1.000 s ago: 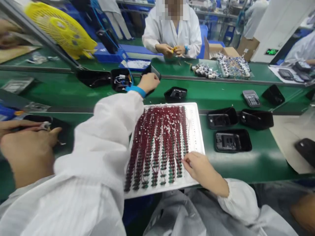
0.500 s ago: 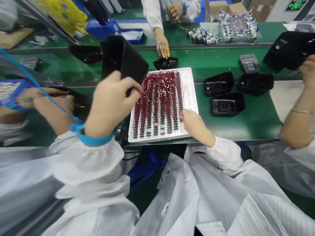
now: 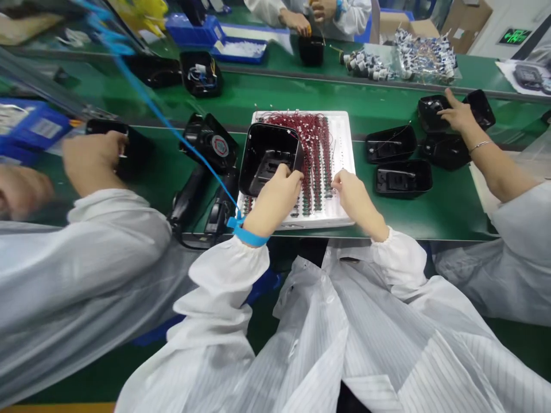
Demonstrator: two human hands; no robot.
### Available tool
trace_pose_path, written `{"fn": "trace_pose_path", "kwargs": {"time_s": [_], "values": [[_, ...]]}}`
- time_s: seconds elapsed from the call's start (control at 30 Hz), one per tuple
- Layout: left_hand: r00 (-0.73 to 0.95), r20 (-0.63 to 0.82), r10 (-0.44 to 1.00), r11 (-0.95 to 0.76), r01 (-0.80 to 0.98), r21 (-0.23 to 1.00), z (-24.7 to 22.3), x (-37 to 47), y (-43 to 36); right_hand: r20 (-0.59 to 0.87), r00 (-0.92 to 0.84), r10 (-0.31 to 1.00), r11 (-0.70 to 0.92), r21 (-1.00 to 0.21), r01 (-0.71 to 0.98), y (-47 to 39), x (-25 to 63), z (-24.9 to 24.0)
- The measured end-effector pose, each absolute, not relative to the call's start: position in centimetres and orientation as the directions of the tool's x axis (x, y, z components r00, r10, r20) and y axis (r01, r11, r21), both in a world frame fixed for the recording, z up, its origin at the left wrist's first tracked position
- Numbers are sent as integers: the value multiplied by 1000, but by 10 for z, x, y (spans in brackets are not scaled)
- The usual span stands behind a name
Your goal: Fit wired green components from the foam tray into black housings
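Nearest you, your striped white coat (image 3: 310, 338); your left wrist wears a blue band (image 3: 253, 236) on a coiled cord (image 3: 172, 129), probably an anti-static lead.

Your left hand (image 3: 275, 198) grips the near right edge of an open black case (image 3: 252, 143), which is over the left part of a white tray (image 3: 345, 172); its open side is turned toward you, likely so you can see inside; your right hand (image 3: 355, 198) is at the tray's right part, fingertips drawn close at the rows of dark red wires (image 3: 316, 135); whether they pinch one, you cannot tell from here. The wires are laid in rows, white ends far, perhaps to stay untangled.

Left of the tray, black tools (image 3: 189, 195) lie near a round red and white label (image 3: 220, 145), unreadable; farther left, a blue bin (image 3: 32, 123) bears a white label (image 3: 46, 128), also unreadable. To the right, two open shells (image 3: 398, 146) (image 3: 404, 179); beyond, a co-worker's hand (image 3: 460, 115); at the far right, a lit green sign (image 3: 515, 36), its writing too small to read; you see no legible brand.
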State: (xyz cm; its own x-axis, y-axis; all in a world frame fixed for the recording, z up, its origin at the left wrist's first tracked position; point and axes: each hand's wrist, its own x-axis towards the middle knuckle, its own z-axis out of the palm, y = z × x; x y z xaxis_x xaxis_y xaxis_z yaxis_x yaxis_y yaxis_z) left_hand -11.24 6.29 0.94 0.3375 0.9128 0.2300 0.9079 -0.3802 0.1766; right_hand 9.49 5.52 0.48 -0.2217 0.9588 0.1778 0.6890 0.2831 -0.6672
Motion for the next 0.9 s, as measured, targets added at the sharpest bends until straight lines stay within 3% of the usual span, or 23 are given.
{"fn": "trace_pose_path", "kwargs": {"time_s": [0.2,0.37,0.5,0.73,0.9], "values": [[247,421,873,-411,838,359,17,-84,1,249,-145,958,288,-841,458,24,113,38],[321,354,878,-477,551,685,6,-47,-34,188,-193,963,232,-942,241,-20,123,45],[405,171,898,-333,373,866,-3,-33,-32,168,-169,971,205,-950,234,-42,143,28],[671,-138,728,-74,277,958,0,-4,-10,189,-28,981,188,-922,339,-55,186,9],[738,-166,654,32,192,981,0,41,1,240,-33,970,223,-829,513,-53,226,18]]}}
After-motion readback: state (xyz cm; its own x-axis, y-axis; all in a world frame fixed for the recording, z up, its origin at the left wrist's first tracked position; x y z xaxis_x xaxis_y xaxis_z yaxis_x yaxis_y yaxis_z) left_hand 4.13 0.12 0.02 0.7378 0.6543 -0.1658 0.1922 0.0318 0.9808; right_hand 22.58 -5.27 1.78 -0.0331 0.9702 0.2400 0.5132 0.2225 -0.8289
